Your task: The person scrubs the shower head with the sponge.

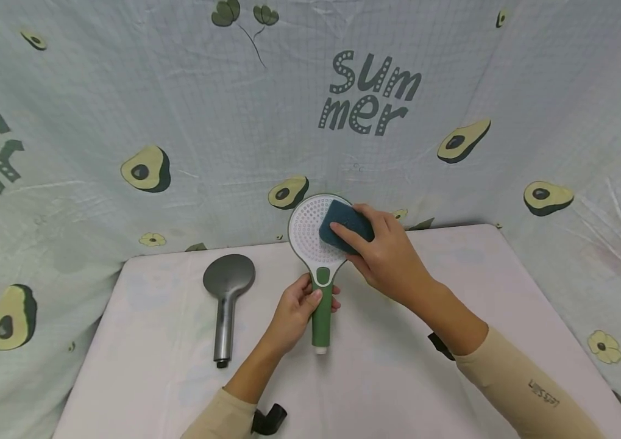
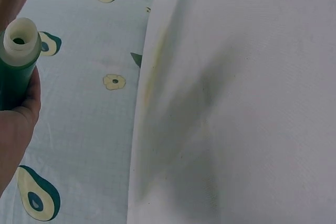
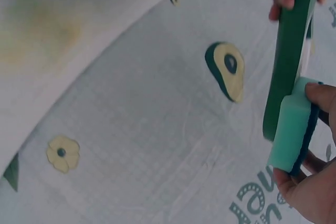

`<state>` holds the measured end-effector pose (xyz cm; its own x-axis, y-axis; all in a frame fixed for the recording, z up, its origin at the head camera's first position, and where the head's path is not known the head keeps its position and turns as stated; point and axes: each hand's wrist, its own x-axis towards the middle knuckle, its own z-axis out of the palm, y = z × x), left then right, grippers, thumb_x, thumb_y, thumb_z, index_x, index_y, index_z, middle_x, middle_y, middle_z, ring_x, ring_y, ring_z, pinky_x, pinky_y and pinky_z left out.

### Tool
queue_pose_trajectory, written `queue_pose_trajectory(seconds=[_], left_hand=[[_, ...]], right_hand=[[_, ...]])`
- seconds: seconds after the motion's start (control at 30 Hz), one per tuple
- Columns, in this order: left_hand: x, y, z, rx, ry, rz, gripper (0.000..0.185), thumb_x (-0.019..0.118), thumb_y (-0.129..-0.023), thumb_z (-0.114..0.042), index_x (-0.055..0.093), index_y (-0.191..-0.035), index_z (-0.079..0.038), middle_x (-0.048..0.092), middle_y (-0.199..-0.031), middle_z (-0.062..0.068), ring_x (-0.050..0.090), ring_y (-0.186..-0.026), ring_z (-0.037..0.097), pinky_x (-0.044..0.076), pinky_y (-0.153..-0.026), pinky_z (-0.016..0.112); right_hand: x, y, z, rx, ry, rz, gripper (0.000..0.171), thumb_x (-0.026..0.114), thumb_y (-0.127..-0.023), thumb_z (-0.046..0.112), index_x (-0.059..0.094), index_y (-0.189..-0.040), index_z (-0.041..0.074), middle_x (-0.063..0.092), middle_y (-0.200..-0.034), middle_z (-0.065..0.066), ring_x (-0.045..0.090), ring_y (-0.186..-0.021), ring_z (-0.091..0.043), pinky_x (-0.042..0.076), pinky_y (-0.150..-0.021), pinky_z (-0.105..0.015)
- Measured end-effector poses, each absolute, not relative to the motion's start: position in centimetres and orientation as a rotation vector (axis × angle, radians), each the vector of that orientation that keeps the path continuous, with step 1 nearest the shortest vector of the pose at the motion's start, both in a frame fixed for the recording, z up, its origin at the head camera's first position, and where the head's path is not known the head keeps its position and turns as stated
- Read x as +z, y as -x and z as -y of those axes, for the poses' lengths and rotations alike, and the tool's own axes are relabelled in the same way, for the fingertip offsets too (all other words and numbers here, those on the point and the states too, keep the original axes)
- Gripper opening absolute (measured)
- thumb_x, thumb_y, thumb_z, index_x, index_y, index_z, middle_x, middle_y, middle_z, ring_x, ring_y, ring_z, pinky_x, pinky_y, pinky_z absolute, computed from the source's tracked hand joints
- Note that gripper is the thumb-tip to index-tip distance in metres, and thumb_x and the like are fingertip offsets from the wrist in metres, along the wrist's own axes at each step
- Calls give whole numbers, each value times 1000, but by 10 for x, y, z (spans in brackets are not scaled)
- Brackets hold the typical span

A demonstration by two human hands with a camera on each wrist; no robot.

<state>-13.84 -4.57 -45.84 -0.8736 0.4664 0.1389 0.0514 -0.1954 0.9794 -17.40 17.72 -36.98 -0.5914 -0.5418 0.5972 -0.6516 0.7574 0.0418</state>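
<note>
Nearest the person, the left hand (image 1: 298, 306) is gripping the green shower head (image 1: 318, 244) by its handle, fingers and thumb curled round it just under the white face, holding it up off the worktop (image 1: 453, 292) with the face turned toward the camera. The left wrist view is showing the handle's open white end (image 2: 20, 39) poking out past that hand (image 2: 18, 114). Above the handle, the right hand (image 1: 384, 253) is clamping a sponge (image 1: 345, 226) between thumb and fingers and pressing its dark side against the right part of the perforated face; the right wrist view is showing the sponge's pale green layer (image 3: 291, 129) lying flat against the head's rim (image 3: 289, 61). The step in hand looks like scrubbing the spray face. The next move probably calls for sliding the sponge across the still-uncovered left part of the face while the left hand is keeping the handle steady against the push. Left of the green head, a grey shower head (image 1: 227, 299) is lying flat on the worktop, untouched. Behind the green head, an avocado-print cloth (image 1: 310, 110) is hanging as a backdrop.
</note>
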Motion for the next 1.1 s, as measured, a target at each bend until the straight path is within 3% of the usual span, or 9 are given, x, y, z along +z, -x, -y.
queue_pose_trajectory(seconds=[0.4,0.77,0.87,1.03,1.1], left_hand=[[-458,143,48,2222,-599,-1719,44,38,-113,-11,31,-148,15,53,-128,40,71,-102,13,59,-94,28],[-456,143,49,2214,-552,-1693,37,39,-111,-7,36,-142,13,51,-129,43,72,-101,11,59,-97,31],[-456,142,49,2234,-547,-1642,38,40,-111,-6,36,-143,13,56,-126,35,72,-101,12,59,-97,32],[-458,140,47,2294,-571,-1446,37,37,-112,-8,35,-143,12,66,-115,9,71,-99,14,60,-95,34],[-458,139,46,2311,-575,-1357,36,35,-113,-9,36,-142,11,67,-113,6,71,-98,14,60,-94,33]], right_hand=[[-409,143,-159,304,-962,2343,66,86,-86,24,58,-146,21,46,-146,-31,55,-121,-45,53,-97,-54],[-400,162,-166,336,-921,2307,68,86,-86,18,56,-147,23,46,-149,-28,53,-129,-45,50,-104,-57],[-395,170,-169,411,-881,2285,65,83,-89,16,55,-147,21,44,-150,-30,50,-133,-47,50,-105,-60],[-386,177,-172,568,-774,2264,68,81,-91,15,50,-151,17,37,-153,-31,45,-136,-48,51,-105,-60],[-386,177,-171,609,-767,2261,71,81,-91,15,47,-153,18,35,-153,-30,43,-138,-48,51,-105,-60]])
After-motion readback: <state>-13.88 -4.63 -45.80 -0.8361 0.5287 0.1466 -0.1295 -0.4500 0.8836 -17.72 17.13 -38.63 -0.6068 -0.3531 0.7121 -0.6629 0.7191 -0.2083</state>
